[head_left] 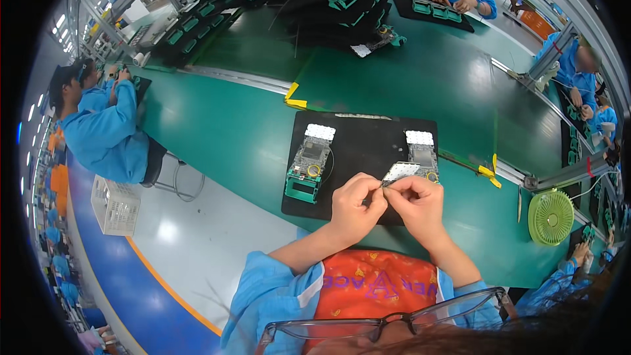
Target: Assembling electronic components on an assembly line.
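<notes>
My left hand (355,209) and my right hand (419,205) meet over the near edge of a black mat (365,158), both with fingers pinched together. Between their fingertips is the lower end of a small tilted panel (399,171), white and dotted on top; its underside and the exact grip are hidden. Behind my right hand lies a circuit board (422,152) with a white sheet at its far end and a yellow ring, partly covered by the panel and my fingers. To the left on the mat lies another circuit board (311,152), joined to a green plastic frame (301,190).
The mat lies on a green table (243,112). Black trays (345,10) with green frames are stacked at the back. A green fan (551,217) stands at the right, near a thin stick (519,205). Yellow tape (489,175) marks the table. Co-workers sit around.
</notes>
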The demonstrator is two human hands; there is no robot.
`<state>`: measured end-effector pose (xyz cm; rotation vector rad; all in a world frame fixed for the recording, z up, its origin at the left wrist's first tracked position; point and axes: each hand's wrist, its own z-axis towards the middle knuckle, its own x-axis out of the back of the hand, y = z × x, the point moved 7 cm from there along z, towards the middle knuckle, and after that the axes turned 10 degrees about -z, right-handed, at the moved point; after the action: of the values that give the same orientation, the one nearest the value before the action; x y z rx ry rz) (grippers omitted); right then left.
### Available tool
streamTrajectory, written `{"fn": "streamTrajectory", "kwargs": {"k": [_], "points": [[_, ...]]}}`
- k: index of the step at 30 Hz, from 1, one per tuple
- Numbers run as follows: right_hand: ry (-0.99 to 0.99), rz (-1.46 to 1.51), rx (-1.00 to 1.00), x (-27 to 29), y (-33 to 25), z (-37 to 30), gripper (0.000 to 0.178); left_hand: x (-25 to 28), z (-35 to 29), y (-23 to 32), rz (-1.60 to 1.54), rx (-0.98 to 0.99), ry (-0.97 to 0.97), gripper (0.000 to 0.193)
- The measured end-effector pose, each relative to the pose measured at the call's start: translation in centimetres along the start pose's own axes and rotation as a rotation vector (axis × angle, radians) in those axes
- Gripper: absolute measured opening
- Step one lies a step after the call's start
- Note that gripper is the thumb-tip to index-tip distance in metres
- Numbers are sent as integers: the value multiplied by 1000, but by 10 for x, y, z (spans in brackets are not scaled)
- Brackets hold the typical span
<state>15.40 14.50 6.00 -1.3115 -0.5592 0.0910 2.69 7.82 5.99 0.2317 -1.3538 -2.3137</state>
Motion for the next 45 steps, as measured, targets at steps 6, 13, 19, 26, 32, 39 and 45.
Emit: {"fn": "streamTrajectory", "kwargs": {"k": [6,13,19,26,32,39,45], "points": [[113,-26,-20,18,11,4,5,-5,15,-9,67,134,-119,7],[342,-227,-105,93,56,10,10,28,50,-77,256,307,-51,19],[48,-258,-358,92,122,2,16,-28,55,-60,383,136,-200,42],[-107,164,-456,55,133,3,9,-104,8,-120,-480,743,-174,61],[110,570,-411,66,131,3,9,-102,10,-104,-645,716,-218,37],[228,759,-294,84,106,6,7,-73,4,-67,-556,646,-263,17],[227,252,-51,68,54,-10,3,-63,8,-41,-305,424,-332,14]]}}
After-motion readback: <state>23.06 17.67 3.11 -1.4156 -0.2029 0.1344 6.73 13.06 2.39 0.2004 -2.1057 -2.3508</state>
